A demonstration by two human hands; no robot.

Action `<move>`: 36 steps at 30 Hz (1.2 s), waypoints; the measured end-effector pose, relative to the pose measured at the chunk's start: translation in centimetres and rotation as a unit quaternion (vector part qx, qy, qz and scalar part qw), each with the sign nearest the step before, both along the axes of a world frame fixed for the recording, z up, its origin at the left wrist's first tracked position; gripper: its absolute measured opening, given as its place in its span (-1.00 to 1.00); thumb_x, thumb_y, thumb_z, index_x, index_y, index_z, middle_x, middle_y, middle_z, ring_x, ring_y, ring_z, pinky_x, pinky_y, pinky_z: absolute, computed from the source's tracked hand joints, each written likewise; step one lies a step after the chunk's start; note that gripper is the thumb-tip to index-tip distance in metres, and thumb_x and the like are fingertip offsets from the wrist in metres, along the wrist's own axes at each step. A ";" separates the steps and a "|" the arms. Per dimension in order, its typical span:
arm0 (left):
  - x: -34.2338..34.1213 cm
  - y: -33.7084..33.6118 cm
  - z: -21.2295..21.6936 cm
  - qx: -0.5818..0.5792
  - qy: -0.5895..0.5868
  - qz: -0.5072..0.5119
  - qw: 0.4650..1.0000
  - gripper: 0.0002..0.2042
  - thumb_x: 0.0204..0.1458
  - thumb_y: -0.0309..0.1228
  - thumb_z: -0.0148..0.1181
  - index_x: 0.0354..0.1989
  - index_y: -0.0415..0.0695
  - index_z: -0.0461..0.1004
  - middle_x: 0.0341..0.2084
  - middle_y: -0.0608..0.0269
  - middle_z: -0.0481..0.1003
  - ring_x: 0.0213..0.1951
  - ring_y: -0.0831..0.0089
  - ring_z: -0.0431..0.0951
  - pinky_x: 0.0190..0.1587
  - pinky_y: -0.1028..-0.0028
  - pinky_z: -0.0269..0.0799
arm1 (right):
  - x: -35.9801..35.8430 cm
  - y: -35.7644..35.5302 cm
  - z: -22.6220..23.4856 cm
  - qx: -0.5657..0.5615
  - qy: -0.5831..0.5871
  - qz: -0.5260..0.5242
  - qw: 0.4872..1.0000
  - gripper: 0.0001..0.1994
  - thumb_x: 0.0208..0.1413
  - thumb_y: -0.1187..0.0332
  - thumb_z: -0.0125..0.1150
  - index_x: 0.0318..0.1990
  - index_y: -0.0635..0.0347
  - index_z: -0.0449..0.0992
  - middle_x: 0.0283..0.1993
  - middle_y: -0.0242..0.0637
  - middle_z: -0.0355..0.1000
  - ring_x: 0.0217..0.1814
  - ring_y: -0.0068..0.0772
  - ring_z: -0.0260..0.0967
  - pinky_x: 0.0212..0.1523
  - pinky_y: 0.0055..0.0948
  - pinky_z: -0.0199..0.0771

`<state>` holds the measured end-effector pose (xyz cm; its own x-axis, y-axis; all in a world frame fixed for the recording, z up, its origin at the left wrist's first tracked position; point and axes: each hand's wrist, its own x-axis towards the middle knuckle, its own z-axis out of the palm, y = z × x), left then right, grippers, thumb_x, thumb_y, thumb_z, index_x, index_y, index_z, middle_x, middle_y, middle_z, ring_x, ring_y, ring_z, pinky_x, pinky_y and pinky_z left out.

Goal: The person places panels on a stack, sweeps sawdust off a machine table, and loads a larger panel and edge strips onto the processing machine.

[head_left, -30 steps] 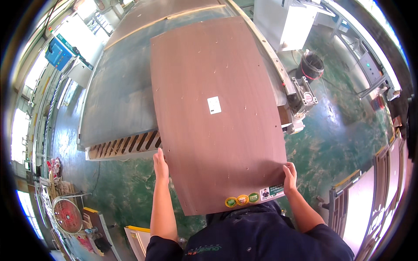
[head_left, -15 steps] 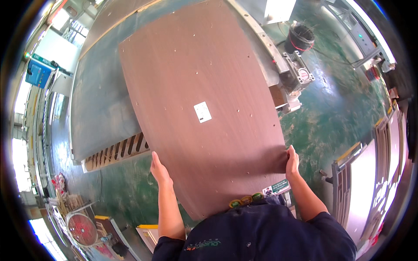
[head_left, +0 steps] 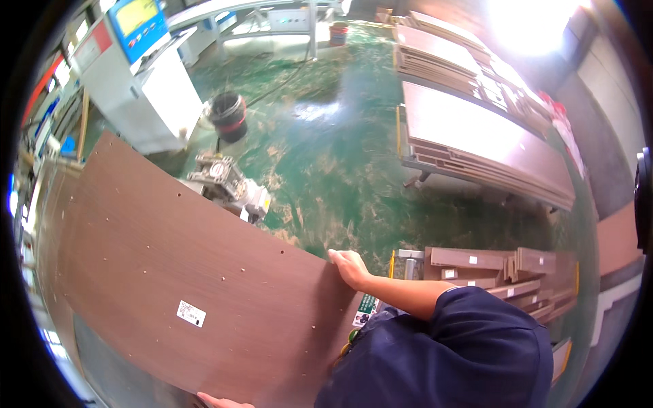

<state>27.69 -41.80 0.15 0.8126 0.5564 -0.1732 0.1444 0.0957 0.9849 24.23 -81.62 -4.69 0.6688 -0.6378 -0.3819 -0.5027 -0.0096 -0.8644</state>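
The large brown panel [head_left: 170, 285] filled the lower left of the frame, stiff and probably heavy; the right hand [head_left: 350, 266] clamped its upper edge, the left hand [head_left: 221, 402] its bottom edge, that grip barely visible.

Dark brown panel [head_left: 170, 272], green floor [head_left: 326, 149]

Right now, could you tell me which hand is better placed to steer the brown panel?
Probably the right hand: it grips the brown panel at its upper edge in plain view. The left hand barely shows at the bottom.
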 end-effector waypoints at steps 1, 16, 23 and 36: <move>0.9 -0.2 0.5 0.016 0.000 -0.005 1.000 -0.33 0.11 0.04 -0.16 0.09 -0.42 0.18 0.08 -0.06 0.23 0.05 0.15 0.29 0.09 0.23 0.23 | -0.7 -0.3 -0.1 -0.005 -0.024 -0.025 0.999 -0.51 0.13 0.01 -0.12 -0.55 0.33 0.34 -0.68 -0.22 0.21 -0.56 -0.40 0.15 -0.44 -0.30 0.19; 9.3 -24.1 12.0 -0.021 -0.100 -0.344 0.934 -0.35 0.10 0.01 -0.10 0.13 -0.38 0.15 0.11 -0.01 0.20 0.07 0.21 0.27 0.09 0.29 0.22 | -14.8 -8.3 -0.3 -0.003 -0.171 -0.465 0.869 -0.62 0.09 0.14 0.02 -0.67 0.18 0.35 -0.66 -0.55 0.18 -0.56 -0.67 0.05 -0.52 -0.54 0.09; 17.1 -37.6 8.7 -0.050 -0.107 -0.535 0.837 -0.44 0.15 -0.05 -0.12 0.10 -0.34 0.23 0.02 0.07 0.31 -0.02 0.30 0.34 0.02 0.36 0.26 | -16.3 -12.3 -7.1 -0.047 -0.180 -0.599 0.778 -0.61 0.07 0.16 0.02 -0.68 0.24 0.31 -0.69 -0.42 0.19 -0.57 -0.55 0.11 -0.50 -0.44 0.12; 23.7 -60.7 6.3 -0.023 -0.106 -0.609 0.786 -0.57 0.13 -0.02 -0.06 -0.47 -0.21 0.36 -0.47 0.27 0.45 -0.45 0.56 0.40 -0.35 0.56 0.34 | -13.6 -24.6 -5.4 -0.040 -0.117 -0.696 0.707 -0.55 0.06 0.09 -0.04 -0.70 0.27 0.29 -0.71 -0.34 0.21 -0.58 -0.48 0.16 -0.49 -0.37 0.15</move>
